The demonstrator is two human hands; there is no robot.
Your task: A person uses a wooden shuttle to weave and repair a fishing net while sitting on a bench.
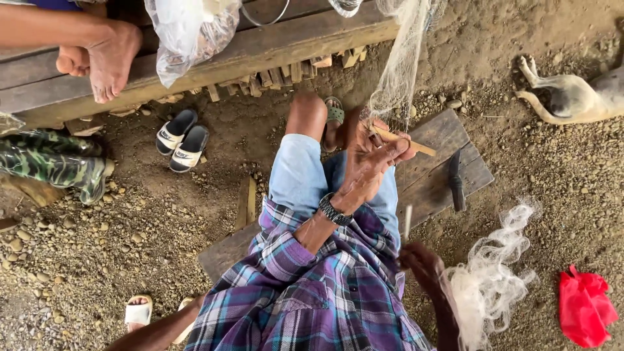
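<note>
Here, a person in a purple plaid shirt [312,292] and light blue shorts [305,175] sits on a weathered grey wooden plank bench [442,175] set on gravelly dirt. The left hand [370,162], with a dark wristwatch [333,210] on its wrist, is raised above the bench, its fingers closed around a thin pale wooden stick [400,140] and a gathered fold of fine white fishing net [400,71] that hangs down from above the bench. The right hand [419,260] sits just off the bench's near edge, beside the person's lap; it is blurred, so I cannot tell how its fingers are set, though a slim white rod [407,222] rises just above it. A loose bundle of white net filament [494,273] trails just right of that hand. On the bench itself lies a dark-handled knife [456,182]. Left of the bench, a pair of black and white slide sandals [182,140] rests on the dirt. Right of the bench, well apart, lie a crumpled red plastic bag [585,305] and a tan dog [572,94].
</note>
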